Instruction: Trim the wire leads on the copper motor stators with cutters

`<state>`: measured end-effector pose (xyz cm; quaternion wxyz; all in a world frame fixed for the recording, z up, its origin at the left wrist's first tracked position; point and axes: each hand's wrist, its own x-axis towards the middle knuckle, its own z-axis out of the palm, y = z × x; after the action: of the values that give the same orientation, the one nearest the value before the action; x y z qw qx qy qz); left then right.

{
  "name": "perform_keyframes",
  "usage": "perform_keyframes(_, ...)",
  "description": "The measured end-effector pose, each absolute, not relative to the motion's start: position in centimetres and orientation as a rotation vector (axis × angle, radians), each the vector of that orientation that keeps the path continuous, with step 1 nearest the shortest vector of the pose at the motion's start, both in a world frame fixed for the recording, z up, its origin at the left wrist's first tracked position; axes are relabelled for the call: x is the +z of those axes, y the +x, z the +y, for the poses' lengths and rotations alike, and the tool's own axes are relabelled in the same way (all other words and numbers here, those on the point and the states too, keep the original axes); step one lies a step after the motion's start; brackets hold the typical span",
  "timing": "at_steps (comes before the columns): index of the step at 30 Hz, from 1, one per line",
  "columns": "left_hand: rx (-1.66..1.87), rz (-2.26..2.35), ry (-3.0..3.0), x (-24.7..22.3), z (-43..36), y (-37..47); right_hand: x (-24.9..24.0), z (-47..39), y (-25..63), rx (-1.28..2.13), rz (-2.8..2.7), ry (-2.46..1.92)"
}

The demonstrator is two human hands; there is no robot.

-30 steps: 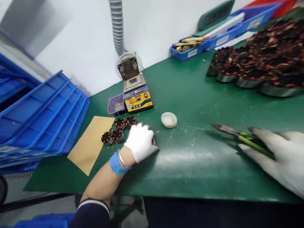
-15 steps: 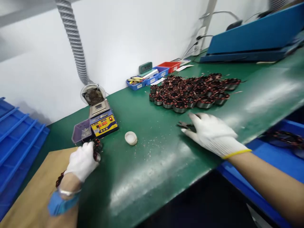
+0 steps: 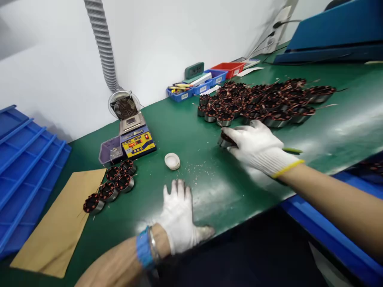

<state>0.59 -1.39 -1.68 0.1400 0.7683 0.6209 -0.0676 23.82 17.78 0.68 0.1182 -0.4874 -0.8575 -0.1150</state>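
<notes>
My left hand (image 3: 179,217), in a white glove, lies with fingers spread on the green bench near its front edge, holding nothing. At the front of the large cluster of copper-wound motor stators (image 3: 257,99), my gloved right hand (image 3: 257,145) has thumb and fingers round one motor stator (image 3: 226,140). A green handle end (image 3: 293,150) shows beyond that hand; the rest of this tool is hidden. Several more wound stators (image 3: 108,191) stand grouped at the left, partly on a brown sheet (image 3: 60,227).
A yellow-and-blue solder pot unit (image 3: 139,144) with a purple tray (image 3: 110,151) stands at the left, under a grey duct hose (image 3: 103,44). A small white dish (image 3: 172,161) sits mid-bench among scattered scraps. Blue bins (image 3: 181,95) and a red bin (image 3: 229,69) line the wall.
My left hand has left the stators by the solder pot and moved right onto the bench, opening flat. My right hand, earlier at black-jawed pliers, now grips a stator. The view has shifted.
</notes>
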Motion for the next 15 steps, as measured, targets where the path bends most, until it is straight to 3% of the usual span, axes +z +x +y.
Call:
perform_keyframes(5,0.333,1.723,2.281,-2.9,1.4,0.0,-0.2,8.5,20.5,-0.247,-2.605,-0.859)
perform_keyframes(8,0.91,1.731,2.078,-2.6,1.2,-2.1,-1.7,5.1,18.7,-0.19,-2.546,-0.608)
perform_keyframes(12,1.616,1.485,1.857,-1.3,-0.2,-4.8,-2.6,3.7,18.5,-0.039,-2.53,-0.511)
perform_keyframes(15,1.678,1.393,1.949,0.0,-0.4,-4.5,-2.5,3.6,20.5,0.179,-2.411,-0.761)
